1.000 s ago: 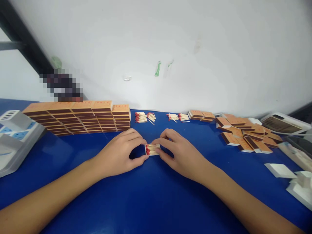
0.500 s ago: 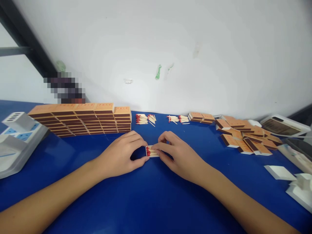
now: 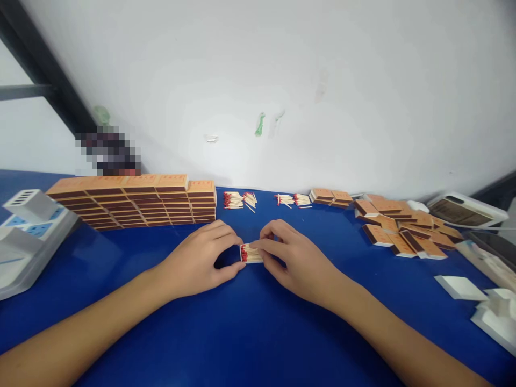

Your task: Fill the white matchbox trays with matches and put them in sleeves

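A small white matchbox tray lies on the blue table between my hands. Red-tipped matches fill it, their heads toward the left end. My left hand pinches that left end between thumb and forefinger. At the other end, my right hand has its thumb against the tray and its forefinger over the matches; the fingers cover the tray's right end. Beyond the hands lie loose match piles, one pair at left and another at right.
Stacked matchboxes form a wall at the back left, beside a power strip. More matchboxes lie heaped on the right, with a short row near the white wall. A phone and white pieces sit far right.
Both hands keep nearly the same hold on the matchbox tray. The whole view has shifted slightly; nothing else has visibly moved.
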`<state>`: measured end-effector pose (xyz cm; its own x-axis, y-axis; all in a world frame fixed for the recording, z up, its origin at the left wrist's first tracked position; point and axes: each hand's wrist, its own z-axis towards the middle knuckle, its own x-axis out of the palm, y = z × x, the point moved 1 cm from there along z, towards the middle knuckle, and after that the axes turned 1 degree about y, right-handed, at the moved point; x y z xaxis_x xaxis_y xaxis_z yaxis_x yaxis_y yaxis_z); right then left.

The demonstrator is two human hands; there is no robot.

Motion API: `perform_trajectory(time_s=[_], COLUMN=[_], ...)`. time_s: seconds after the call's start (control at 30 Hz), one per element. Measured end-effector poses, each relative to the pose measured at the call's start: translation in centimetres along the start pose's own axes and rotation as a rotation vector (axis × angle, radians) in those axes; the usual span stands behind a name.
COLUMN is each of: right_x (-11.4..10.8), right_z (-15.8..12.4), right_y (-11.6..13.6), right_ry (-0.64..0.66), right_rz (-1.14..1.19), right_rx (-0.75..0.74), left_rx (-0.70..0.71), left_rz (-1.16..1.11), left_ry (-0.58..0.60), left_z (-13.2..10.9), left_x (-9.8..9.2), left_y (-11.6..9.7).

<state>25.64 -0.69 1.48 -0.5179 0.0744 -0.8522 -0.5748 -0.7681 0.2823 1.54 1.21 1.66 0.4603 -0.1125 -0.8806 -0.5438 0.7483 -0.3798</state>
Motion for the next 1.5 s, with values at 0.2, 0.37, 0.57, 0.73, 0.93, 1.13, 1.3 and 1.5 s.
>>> perform_trajectory(time_s=[0.2, 0.37, 0.57, 0.73, 0.93, 1.13, 1.3, 1.5], right_x=[-0.2, 0.0, 0.0, -0.3, -2.8, -11.5, -13.6, -9.6], right_z=[0.1, 0.1, 0.1, 0.1, 0.1, -4.6, -8.2, -6.0], right_y=[0.3, 0.0, -0.1, -1.2, -5.2, -12.9, -17.5, -18.5], right_ry=[0.034, 0.020, 0.001, -0.005, -0.001, -0.128, -0.123, -0.067], right_rz=[0.013, 0.025, -0.003, -0.014, -0.172, -0.574, -0.572, -0.622], right_rx=[-0.020, 0.003, 0.017, 0.052, 0.273, 0.885, 0.890, 0.750], left_rx=[0.014, 0.005, 0.012, 0.022, 0.030, 0.034, 0.035, 0.018], left_rz=[0.021, 0.004, 0.015, 0.007, 0.004, 0.002, 0.003, -0.011], left_ry=[-0.011, -0.006, -0.014, -0.022, -0.028, -0.028, -0.026, -0.005], left_z=[0.0, 0.0, -0.1, -0.2, -0.2, 0.0, -0.2, 0.0], left_x=[0.0, 0.0, 0.0, 0.1, 0.1, 0.0, 0.1, 0.1], left_y=[-0.1, -0.1, -0.1, 0.0, -0.2, -0.3, -0.4, -0.6])
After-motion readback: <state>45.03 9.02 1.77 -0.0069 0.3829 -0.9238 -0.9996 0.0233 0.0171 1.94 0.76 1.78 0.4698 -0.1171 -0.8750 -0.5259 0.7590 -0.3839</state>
